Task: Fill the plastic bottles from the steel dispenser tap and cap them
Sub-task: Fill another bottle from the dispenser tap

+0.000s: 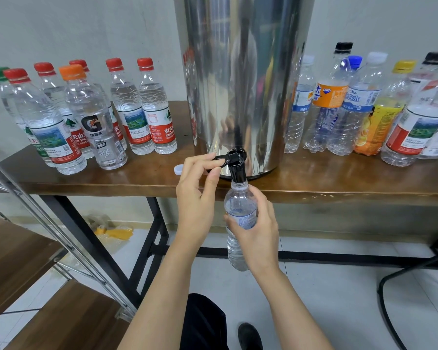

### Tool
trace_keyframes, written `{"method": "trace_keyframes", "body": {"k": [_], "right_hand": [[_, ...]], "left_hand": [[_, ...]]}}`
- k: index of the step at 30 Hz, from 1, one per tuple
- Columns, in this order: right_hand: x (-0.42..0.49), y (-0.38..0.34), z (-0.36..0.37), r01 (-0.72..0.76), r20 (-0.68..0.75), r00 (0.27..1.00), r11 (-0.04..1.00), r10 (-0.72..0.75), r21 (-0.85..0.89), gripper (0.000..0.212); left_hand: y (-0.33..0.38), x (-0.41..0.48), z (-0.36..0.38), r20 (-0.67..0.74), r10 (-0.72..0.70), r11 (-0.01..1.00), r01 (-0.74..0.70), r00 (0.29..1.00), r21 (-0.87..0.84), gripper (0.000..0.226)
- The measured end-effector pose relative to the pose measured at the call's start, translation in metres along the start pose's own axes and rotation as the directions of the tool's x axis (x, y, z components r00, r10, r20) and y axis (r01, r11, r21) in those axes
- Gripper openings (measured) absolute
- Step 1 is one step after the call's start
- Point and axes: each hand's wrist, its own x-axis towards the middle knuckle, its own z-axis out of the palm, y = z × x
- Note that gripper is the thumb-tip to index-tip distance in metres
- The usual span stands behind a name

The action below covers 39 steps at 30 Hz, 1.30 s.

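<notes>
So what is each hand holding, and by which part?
The left hand pinches the lever near its end. The right hand grips the bottle round its labelled middle, mouth up at the tap.

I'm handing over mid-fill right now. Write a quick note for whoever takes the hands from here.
Left hand: fingers pinch the black tap lever of the steel dispenser.
Right hand: grips the uncapped bottle, mouth up under the spout, below the table edge.
A white cap, probably this bottle's, lies on the table left of the tap.
Done: the capped bottles left of the dispenser look full.
Left: finish this fill, cap it, then do the bottles on the right, which look empty.
</notes>
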Motion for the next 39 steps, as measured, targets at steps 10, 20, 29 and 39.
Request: {"method": "trace_keyframes", "body": {"k": [10,20,29,39], "right_hand": [[0.0009,0.0032,0.0012,0.006,-0.004,1.000,1.000,-0.006,0.000,0.073],[0.0005,0.0026,0.0020,-0.005,-0.010,1.000,1.000,0.005,0.014,0.073],[0.0000,0.0040,0.0026,-0.003,-0.016,1.000,1.000,0.004,0.016,0.074],[0.0002,0.0036,0.0027,-0.008,-0.008,1.000,1.000,0.008,0.012,0.073]], "left_hand": [[-0.0013,-0.0002,-0.0003,0.002,-0.004,1.000,0.004,1.000,0.006,0.018],[-0.0020,-0.0006,-0.0007,0.005,-0.006,1.000,0.006,1.000,-0.005,0.017],[-0.0022,-0.0003,-0.0008,0.004,0.000,1.000,0.000,1.000,-0.010,0.019],[-0.0009,-0.0001,-0.0010,0.008,0.001,1.000,-0.001,1.000,-0.002,0.019]]}}
